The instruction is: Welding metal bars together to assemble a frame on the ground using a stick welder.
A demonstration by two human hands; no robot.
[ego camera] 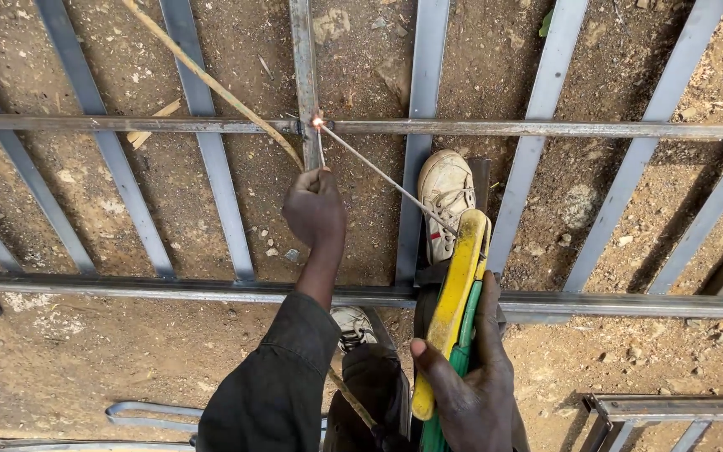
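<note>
R hand (470,377) grips yellow-green holder (453,310) w/ thin rod (378,172); L hand (315,205) fisted on steel bar (305,67).

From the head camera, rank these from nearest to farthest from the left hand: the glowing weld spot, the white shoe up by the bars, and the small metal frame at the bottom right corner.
1. Weld spot: just above the left hand, where the upright bar meets the cross bar.
2. White shoe: to the hand's right, beside the yellow holder.
3. Small frame: far off at the bottom right, on the dirt.

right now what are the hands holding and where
Right hand grips the yellow-and-green electrode holder by its handle end. Left hand grips the upright metal bar just below the weld spark.
</note>
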